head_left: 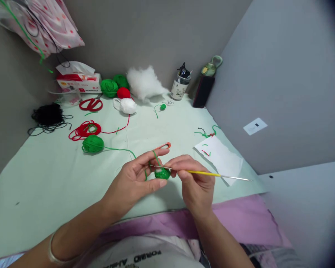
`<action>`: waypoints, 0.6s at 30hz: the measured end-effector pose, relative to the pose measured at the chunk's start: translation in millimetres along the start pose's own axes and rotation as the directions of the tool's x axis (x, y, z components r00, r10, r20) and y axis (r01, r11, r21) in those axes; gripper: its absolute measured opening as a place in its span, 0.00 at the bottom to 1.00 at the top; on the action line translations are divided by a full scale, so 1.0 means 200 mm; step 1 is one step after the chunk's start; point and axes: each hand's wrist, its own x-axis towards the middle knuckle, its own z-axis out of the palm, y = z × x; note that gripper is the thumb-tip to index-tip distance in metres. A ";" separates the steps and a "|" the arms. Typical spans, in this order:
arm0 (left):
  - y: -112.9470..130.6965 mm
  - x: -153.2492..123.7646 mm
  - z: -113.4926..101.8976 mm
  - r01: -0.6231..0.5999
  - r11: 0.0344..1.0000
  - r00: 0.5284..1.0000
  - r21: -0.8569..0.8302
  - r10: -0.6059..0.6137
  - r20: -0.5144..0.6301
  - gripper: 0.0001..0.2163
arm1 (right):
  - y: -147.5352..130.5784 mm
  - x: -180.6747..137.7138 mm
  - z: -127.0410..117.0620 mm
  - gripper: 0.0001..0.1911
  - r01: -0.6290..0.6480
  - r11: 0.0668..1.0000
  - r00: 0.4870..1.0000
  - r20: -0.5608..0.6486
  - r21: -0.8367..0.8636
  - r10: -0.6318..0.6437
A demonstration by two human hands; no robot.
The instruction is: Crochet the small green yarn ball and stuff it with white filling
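Note:
A small green crochet piece point(162, 173) with white stuffing showing at its top sits between my hands. My left hand point(136, 175) grips it with the thumb at its lower edge, and green yarn runs over the raised index finger. Between the fingers and thumb of my right hand point(194, 176) is a crochet hook point(203, 173) with a yellow handle, its tip at the top of the piece. From my left hand the yarn leads back to a green yarn ball point(93, 144). Just beyond my fingertips lies an orange tool with a looped end point(166, 145).
Red scissors point(91, 104), black yarn point(48, 115) and coiled red yarn point(86, 129) lie at left. White stuffing point(146, 82), a tissue box point(80, 82), a pen cup point(180, 85) and a bottle point(209, 69) line the back wall. White paper point(220, 158) with yarn scraps lies right.

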 end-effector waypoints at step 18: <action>0.02 0.00 0.03 -0.059 0.992 0.996 0.109 0.067 -0.064 0.26 | 0.05 0.02 0.09 0.05 -0.013 0.992 0.992 -0.125 0.122 0.029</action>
